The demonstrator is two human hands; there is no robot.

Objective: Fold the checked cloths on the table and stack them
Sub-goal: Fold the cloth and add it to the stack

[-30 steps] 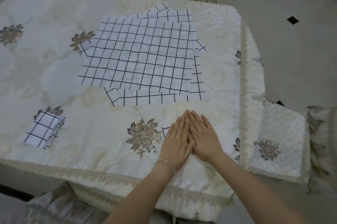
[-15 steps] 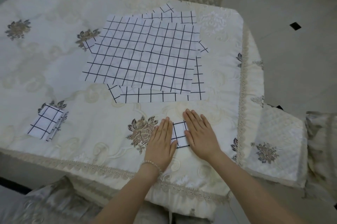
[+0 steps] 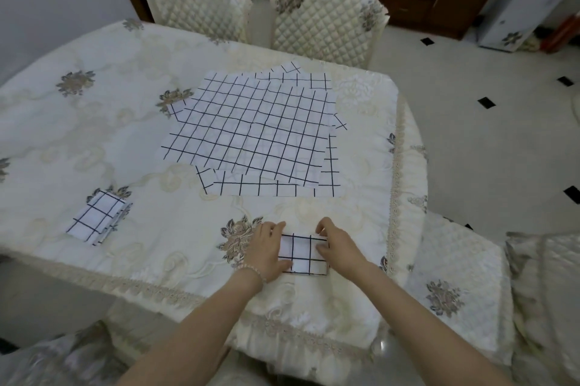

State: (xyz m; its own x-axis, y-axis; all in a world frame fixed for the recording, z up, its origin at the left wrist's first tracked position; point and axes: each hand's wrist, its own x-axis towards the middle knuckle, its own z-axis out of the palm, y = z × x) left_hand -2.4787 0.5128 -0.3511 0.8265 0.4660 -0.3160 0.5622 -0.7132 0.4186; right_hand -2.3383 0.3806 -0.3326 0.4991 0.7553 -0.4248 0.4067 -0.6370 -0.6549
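A small folded checked cloth [image 3: 302, 255], white with black lines, lies near the table's front edge. My left hand [image 3: 266, 249] grips its left side and my right hand [image 3: 337, 244] grips its right side, fingers curled over the edges. Farther back, several unfolded checked cloths [image 3: 251, 134] lie spread flat in an overlapping pile at the table's middle. A stack of folded checked cloths [image 3: 97, 217] rests at the front left of the table.
The table [image 3: 94, 134] wears a cream floral tablecloth with a lace hem. Two quilted chairs [image 3: 326, 18] stand at the far side, another quilted chair seat [image 3: 452, 285] sits close on the right. Tiled floor lies beyond on the right.
My hands went from pressing flat together on the folded cloth to spreading apart and gripping its left and right edges. The camera view tilted up, showing the chairs.
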